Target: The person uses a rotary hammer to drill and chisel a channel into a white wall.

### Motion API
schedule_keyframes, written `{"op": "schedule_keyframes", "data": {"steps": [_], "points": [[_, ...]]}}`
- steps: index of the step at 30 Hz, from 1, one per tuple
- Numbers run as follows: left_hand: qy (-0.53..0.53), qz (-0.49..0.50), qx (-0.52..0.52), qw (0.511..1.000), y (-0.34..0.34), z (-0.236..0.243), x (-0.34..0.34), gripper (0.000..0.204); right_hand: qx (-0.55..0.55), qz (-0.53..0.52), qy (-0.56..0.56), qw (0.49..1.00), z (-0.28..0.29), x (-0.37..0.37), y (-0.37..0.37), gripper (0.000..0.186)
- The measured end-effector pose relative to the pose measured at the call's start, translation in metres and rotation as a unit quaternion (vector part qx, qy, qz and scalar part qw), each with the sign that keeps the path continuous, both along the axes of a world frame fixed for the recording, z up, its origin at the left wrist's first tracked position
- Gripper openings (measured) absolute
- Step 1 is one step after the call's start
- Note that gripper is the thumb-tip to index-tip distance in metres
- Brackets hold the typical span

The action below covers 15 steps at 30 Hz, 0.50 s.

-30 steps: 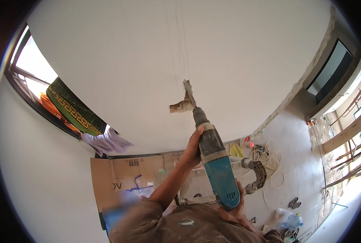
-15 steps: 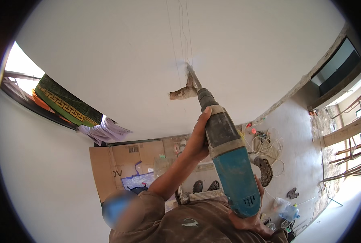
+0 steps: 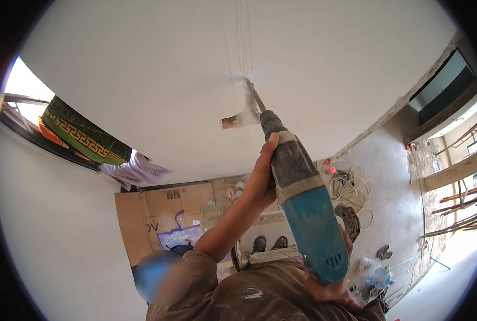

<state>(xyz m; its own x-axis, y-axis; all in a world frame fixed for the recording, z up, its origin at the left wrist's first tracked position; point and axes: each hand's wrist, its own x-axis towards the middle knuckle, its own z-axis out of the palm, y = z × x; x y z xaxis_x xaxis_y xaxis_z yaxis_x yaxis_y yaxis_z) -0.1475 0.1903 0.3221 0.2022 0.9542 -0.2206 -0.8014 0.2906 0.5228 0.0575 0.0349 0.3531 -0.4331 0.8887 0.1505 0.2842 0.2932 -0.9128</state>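
Observation:
My left hand (image 3: 265, 174) is closed around the front of a teal and black power drill (image 3: 310, 227). My right hand (image 3: 329, 289) wraps round its rear handle, partly hidden behind the body. The drill’s chisel bit (image 3: 254, 95) angles up to the top of a chipped, branched groove (image 3: 230, 121) in the white wall (image 3: 169, 80). Thin drawn lines run upward from the groove, and pale dust hazes part of it.
A ladder (image 3: 270, 255) stands below me, with sandals (image 3: 259, 243) beyond its rung. Around are cardboard (image 3: 131, 214), coiled cables (image 3: 361, 187) and a plastic bottle (image 3: 383, 275). Cloths (image 3: 83, 136) hang in the left window; wooden poles (image 3: 458, 224) lean at right.
The view has shifted, with the groove higher in it. The drill and both hands have swung rightward, the bit tip sits higher, and dust haze now veils the groove.

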Motion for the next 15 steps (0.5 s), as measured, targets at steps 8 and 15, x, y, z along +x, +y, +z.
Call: {"op": "schedule_keyframes", "data": {"steps": [8, 15], "points": [[-0.049, 0.012, -0.014, 0.999, 0.013, 0.011, 0.005, 0.051, -0.011, -0.016, -0.004, 1.0, 0.036, 0.009, 0.03, 0.099], [-0.106, 0.036, -0.003, 0.994, 0.028, 0.043, 0.016, 0.052, -0.246, -0.096, 0.015, 0.965, 0.087, 0.032, 0.048, 0.087]]}}
